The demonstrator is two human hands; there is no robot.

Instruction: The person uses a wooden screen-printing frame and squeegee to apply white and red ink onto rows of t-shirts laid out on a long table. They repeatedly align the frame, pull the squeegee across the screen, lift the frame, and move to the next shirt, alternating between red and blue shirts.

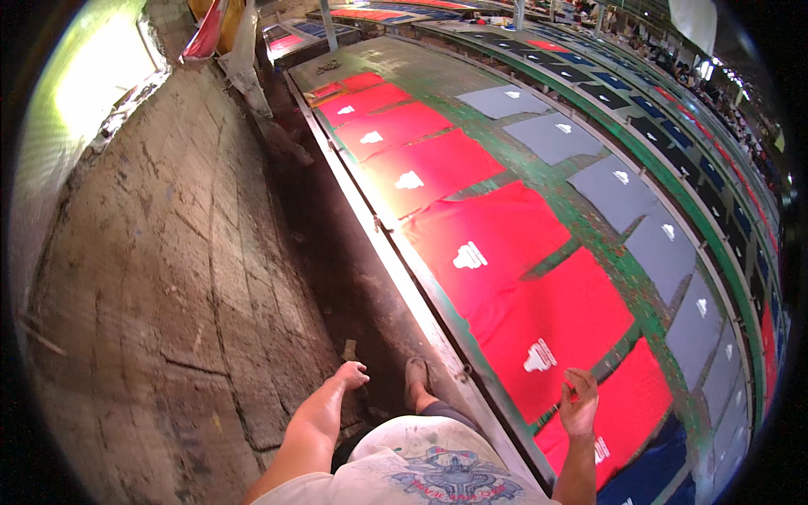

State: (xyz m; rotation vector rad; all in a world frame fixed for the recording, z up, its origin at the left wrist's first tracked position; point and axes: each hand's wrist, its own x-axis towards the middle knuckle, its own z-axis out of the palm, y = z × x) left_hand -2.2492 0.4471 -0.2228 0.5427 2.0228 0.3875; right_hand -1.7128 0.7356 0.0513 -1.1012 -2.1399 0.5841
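Your right hand hung over the near end of the row of red cloth pieces, its grip loosely relaxed with nothing visible between the bent fingers, perhaps kept high to spare the cloth. Your left hand was held off to the left, over the aisle; its fingers were curled, and you could not tell whether that grip held anything. The red pieces lay along the left side of the long table, probably because that edge was within your reach, each spread flat with its white print facing up, likely so the mark stayed uncovered. Six red pieces showed a print; another, at the far end, showed none you could make out. Along the right side lay at least six grey pieces, too crowded at the near end for a sure count. One dark blue piece showed nearest you.
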